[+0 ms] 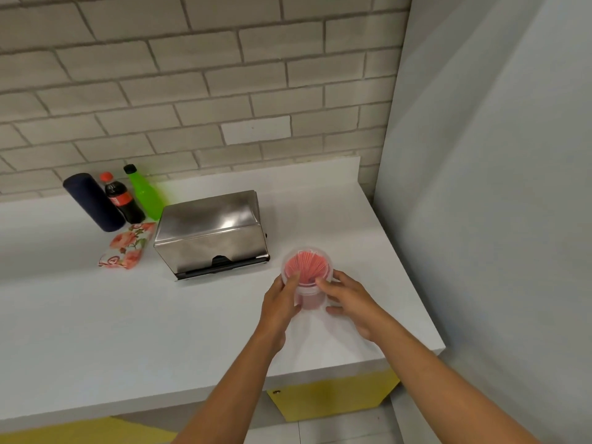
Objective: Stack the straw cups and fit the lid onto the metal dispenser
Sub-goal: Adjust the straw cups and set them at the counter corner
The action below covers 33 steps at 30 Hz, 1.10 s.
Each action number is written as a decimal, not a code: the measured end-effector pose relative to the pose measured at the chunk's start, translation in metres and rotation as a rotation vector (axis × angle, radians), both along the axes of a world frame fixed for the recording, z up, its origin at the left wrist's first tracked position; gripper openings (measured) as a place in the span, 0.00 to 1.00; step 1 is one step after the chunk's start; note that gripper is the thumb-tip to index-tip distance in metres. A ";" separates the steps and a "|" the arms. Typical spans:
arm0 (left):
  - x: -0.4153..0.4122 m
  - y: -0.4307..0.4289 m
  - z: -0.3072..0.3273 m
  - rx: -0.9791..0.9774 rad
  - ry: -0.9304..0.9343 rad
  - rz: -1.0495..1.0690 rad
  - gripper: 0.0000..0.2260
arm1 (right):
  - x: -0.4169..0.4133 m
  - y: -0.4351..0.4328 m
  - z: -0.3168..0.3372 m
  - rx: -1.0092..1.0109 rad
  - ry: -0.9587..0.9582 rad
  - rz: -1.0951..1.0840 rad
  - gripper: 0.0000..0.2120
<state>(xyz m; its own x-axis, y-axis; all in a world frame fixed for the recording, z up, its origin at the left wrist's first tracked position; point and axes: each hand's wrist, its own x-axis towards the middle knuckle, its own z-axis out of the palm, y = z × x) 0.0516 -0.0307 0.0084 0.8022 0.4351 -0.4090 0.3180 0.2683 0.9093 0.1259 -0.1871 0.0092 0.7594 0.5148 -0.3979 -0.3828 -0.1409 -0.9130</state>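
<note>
A clear plastic straw cup [306, 271] full of red straws stands on the white counter [160, 315] at the right. My left hand [280, 302] grips its left side and my right hand [347, 299] grips its right side. The lower part looks like a second clear cup that the upper one sits in, though I cannot tell for sure. The metal dispenser [209, 233] stands just to the left of the cup, its shiny lid resting on top and a dark slot at its front.
At the back left stand a dark blue cylinder [93, 201], a cola bottle [123, 200] and a green bottle [145, 193]. A floral packet [126, 249] lies before them. A grey wall [480, 187] bounds the counter on the right; its front edge is near.
</note>
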 end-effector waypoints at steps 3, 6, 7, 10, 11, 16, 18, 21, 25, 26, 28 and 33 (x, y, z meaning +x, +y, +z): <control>0.018 -0.005 0.001 -0.015 -0.002 -0.004 0.13 | 0.017 -0.005 -0.002 0.010 0.003 -0.019 0.24; 0.035 -0.006 -0.002 -0.019 -0.007 -0.013 0.10 | 0.033 -0.007 -0.003 0.012 0.008 -0.041 0.24; 0.043 -0.005 -0.004 -0.024 -0.008 -0.021 0.09 | 0.040 -0.006 -0.004 0.015 0.007 -0.053 0.24; 0.062 -0.003 -0.008 -0.035 -0.013 -0.025 0.10 | 0.055 -0.005 -0.002 0.030 0.015 -0.073 0.22; 0.070 -0.001 -0.010 -0.037 -0.015 -0.035 0.10 | 0.062 -0.003 -0.002 0.039 0.019 -0.082 0.21; 0.112 0.012 -0.012 -0.048 -0.028 -0.058 0.08 | 0.099 0.008 -0.002 0.071 0.022 -0.140 0.18; 0.128 0.016 -0.011 -0.056 -0.034 -0.076 0.09 | 0.112 0.012 -0.002 0.079 0.018 -0.151 0.18; 0.148 0.021 -0.011 -0.056 -0.043 -0.095 0.12 | 0.131 0.018 -0.003 0.093 0.022 -0.177 0.18; 0.173 0.027 -0.013 -0.049 -0.043 -0.098 0.10 | 0.154 0.025 -0.005 0.096 0.018 -0.201 0.17; 0.180 0.029 -0.013 -0.050 -0.040 -0.096 0.09 | 0.160 0.027 -0.005 0.095 0.017 -0.204 0.17; 0.192 0.031 -0.014 -0.048 -0.034 -0.090 0.07 | 0.172 0.031 -0.004 0.088 0.014 -0.207 0.17; 0.223 0.038 -0.014 -0.018 -0.030 -0.077 0.05 | 0.206 0.038 -0.007 0.089 0.012 -0.196 0.18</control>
